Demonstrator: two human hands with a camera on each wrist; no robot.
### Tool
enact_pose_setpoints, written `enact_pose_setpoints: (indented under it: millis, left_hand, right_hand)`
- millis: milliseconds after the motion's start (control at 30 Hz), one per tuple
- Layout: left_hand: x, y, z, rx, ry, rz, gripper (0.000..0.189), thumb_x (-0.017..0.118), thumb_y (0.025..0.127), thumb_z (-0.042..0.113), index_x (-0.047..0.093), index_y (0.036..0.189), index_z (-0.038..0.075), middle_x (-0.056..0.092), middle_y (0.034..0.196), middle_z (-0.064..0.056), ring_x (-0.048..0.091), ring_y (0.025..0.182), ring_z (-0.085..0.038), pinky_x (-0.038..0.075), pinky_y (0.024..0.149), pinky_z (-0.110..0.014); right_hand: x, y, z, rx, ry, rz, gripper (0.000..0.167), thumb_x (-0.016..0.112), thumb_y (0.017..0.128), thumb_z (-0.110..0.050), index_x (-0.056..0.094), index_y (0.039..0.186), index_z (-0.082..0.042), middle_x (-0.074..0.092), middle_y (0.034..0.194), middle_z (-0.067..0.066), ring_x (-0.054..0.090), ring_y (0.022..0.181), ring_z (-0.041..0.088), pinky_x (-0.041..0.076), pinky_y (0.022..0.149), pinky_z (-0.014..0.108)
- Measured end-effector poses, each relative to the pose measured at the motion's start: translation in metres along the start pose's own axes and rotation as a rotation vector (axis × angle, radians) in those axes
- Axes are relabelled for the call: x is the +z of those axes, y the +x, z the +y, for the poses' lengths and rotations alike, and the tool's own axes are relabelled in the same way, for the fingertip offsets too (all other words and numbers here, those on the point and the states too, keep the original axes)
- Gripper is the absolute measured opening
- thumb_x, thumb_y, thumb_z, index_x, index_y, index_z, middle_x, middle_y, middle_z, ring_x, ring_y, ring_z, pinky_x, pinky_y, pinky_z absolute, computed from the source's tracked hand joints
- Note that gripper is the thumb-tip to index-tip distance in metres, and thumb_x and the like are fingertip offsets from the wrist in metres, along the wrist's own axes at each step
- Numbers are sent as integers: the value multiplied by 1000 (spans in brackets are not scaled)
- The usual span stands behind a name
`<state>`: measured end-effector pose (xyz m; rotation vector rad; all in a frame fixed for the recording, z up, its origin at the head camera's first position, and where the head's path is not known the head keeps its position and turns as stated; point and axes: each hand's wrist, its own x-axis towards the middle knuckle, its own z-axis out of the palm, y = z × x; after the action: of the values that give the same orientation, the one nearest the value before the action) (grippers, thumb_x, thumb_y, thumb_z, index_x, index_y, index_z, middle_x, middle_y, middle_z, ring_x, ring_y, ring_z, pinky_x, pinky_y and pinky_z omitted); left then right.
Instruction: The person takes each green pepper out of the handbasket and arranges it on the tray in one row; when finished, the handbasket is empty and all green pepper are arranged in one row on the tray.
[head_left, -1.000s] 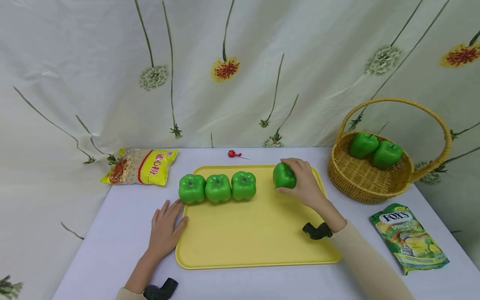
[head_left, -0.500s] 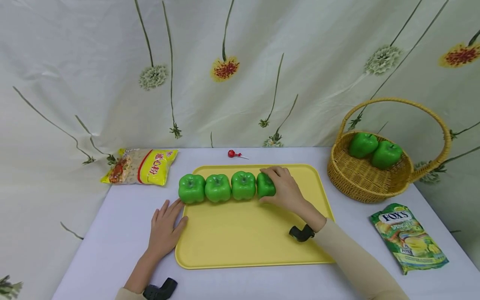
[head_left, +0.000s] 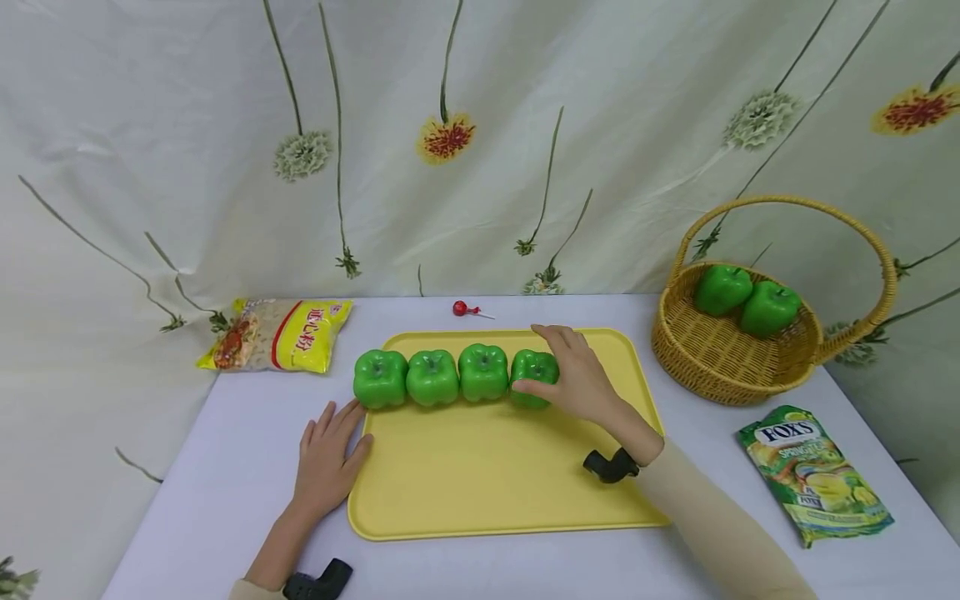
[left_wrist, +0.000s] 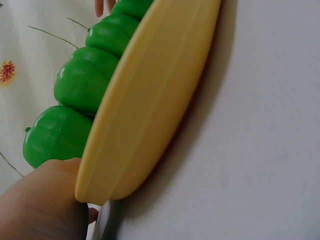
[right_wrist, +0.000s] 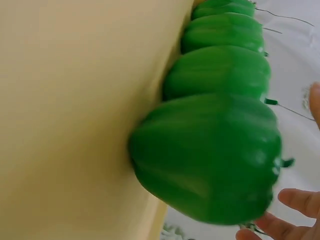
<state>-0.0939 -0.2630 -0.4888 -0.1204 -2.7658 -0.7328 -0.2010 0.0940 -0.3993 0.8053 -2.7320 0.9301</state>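
Several green bell peppers (head_left: 432, 377) stand in a row along the far side of a yellow tray (head_left: 495, 483). My right hand (head_left: 581, 379) is at the rightmost pepper (head_left: 528, 367), thumb in front and fingers behind. In the right wrist view, spread fingers (right_wrist: 300, 202) stand off from the stem side of that pepper (right_wrist: 210, 155), with a gap showing. At the tray's left edge, my left hand (head_left: 327, 458) lies with straight fingers, fingertips close to the leftmost pepper (head_left: 380, 379). The left wrist view shows that hand (left_wrist: 42, 200) against the tray's corner (left_wrist: 95, 187).
To the right stands a wicker basket (head_left: 690, 367) with a tall handle and two green peppers (head_left: 769, 309) inside. A green FOX'S bag (head_left: 817, 475) lies nearer. Behind the tray are a red lollipop (head_left: 461, 308) and, at left, a yellow food packet (head_left: 277, 335).
My right hand carried a pepper leftward to the end of the row, then let go and drew slightly back to the right. My left hand stays at the tray's edge.
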Motion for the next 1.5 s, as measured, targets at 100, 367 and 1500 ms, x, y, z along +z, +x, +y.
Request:
enact_pose_setpoints:
  millis: [100, 367, 1500]
  left_hand:
    - [1, 0, 0, 5, 1, 2, 47, 55, 97, 18, 48, 140, 1, 45, 147, -23, 25, 140, -52, 12, 110, -71]
    - [3, 0, -3, 6, -1, -2, 47, 56, 97, 19, 49, 139, 1, 45, 147, -23, 25, 140, -53, 13, 109, -72]
    - [1, 0, -2, 13, -6, 11, 47, 56, 96, 19, 49, 139, 1, 46, 146, -23, 26, 140, -52, 13, 109, -72]
  right_hand:
    - [-17, -3, 4, 0, 52, 4, 78, 74, 86, -38, 40, 147, -6, 45, 142, 20, 41, 132, 40, 39, 105, 60]
    - [-84, -9, 55, 78, 15, 142, 69, 70, 91, -30, 41, 144, 3, 42, 141, 29, 41, 128, 45, 36, 103, 64]
    - [-202, -33, 214, 851, 188, 354, 95, 58, 92, -46, 1, 157, -6, -3, 163, 21, 2, 150, 43, 15, 119, 61]
